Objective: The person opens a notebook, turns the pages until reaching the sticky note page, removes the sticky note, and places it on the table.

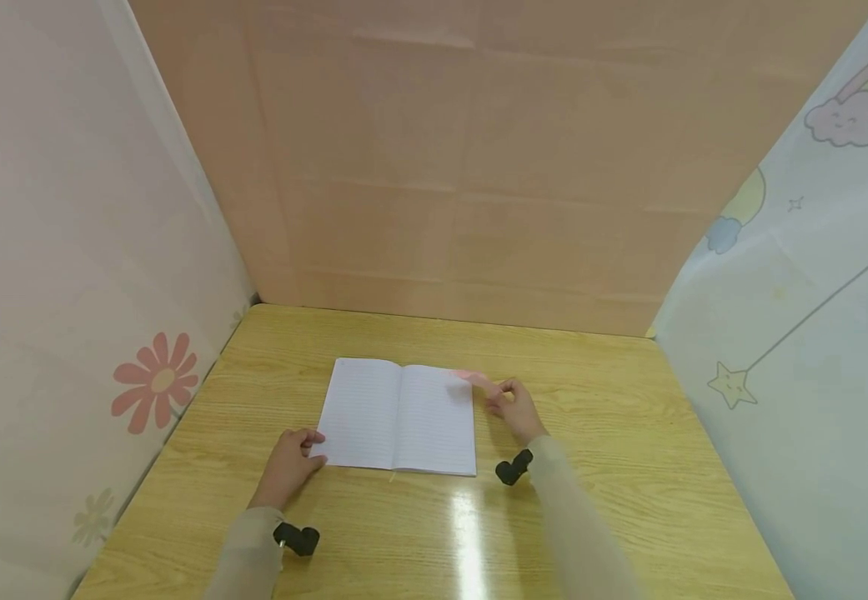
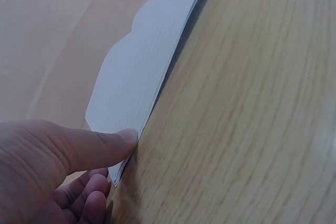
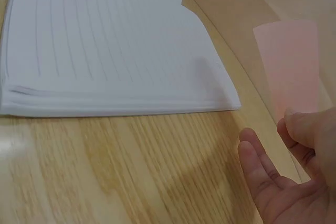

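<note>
An open notebook (image 1: pixel 358 412) with lined white pages lies flat on the table. At its lower left corner my left hand (image 1: pixel 287 468) grips the edge, the thumb (image 2: pixel 113 148) on the page and the other fingers curled at the side and below. My right hand (image 1: pixel 519 414) is off the notebook's upper right side. Between thumb and index finger it pinches one end of a pink paper strip (image 3: pixel 291 66). In the head view the strip's other end overlaps the right page's top corner; in the right wrist view it stands up apart from the page.
The wood-grain table (image 1: pixel 614 467) extends around the notebook. A tan sheet (image 1: pixel 449 167) hangs behind its far edge. Patterned white cloths stand along the left (image 1: pixel 51 250) and right (image 1: pixel 816 317) sides. A thin ribbon end (image 1: pixel 392 477) pokes out below the notebook's spine.
</note>
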`<state>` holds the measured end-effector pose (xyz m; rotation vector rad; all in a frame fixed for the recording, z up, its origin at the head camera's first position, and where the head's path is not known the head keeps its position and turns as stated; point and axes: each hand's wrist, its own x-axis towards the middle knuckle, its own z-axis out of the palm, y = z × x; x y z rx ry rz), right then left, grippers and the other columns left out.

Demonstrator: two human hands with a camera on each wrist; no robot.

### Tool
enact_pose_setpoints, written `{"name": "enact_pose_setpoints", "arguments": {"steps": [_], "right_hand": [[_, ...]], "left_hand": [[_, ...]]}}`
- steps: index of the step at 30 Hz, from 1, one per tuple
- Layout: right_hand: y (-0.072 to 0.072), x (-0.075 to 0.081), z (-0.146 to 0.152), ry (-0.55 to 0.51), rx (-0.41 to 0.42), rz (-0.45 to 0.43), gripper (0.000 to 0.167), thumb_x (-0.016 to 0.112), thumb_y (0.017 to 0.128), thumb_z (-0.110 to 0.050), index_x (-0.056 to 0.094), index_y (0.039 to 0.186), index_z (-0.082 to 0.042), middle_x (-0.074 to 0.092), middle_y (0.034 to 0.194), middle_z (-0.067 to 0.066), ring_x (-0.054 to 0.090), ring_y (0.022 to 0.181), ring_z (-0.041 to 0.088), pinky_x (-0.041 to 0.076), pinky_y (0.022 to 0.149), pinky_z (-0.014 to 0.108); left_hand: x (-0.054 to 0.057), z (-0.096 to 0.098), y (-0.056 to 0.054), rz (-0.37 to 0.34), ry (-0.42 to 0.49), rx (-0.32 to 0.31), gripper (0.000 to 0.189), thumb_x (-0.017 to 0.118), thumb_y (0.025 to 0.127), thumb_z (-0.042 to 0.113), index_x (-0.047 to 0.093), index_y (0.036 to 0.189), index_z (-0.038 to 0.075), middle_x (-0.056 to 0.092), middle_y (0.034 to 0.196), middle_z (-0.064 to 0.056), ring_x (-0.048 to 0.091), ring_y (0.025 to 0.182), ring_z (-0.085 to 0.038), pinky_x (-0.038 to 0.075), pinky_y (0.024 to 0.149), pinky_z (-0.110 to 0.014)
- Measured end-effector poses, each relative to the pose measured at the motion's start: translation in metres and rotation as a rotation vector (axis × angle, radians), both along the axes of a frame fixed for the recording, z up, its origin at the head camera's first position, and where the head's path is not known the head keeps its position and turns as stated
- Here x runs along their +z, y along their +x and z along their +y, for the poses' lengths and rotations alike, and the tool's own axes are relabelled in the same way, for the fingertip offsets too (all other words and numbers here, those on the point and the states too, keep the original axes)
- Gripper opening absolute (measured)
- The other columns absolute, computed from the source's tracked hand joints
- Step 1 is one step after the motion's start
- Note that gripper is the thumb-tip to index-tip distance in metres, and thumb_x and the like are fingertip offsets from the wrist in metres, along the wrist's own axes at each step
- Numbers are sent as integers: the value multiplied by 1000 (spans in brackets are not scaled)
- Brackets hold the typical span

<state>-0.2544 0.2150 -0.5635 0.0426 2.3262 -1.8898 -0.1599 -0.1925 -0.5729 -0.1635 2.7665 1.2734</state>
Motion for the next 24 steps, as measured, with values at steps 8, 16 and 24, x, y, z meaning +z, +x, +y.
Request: {"name": "enact_pose_setpoints", "arguments": {"steps": [8,16,24], "right_hand": [[2,10,29,82,-7,10,21,45,103,-15,40,112,4,40,131,24,55,121,42,47,99,41],[2,4,47,117,-6,18,21,49,101,-14,42,111,3,43,125,20,57,117,38,50,96,36],[3,-6,55,116,-6,-30,19,52,100,-13,45,109,2,49,117,16,60,102,23,52,90,30]], "left_hand": [[-2,-1,-1,0,8,-5,26,72,82,5,66,107,1,54,104,-16,53,92,-25,47,83,-42],[-1,0,-1,-16,2,10,27,73,82,6,67,108,2,54,106,-16,54,93,-25,47,85,-43],[-2,-1,0,-13,-8,2,26,73,82,6,67,107,2,54,105,-15,53,93,-25,47,84,-43]]}}
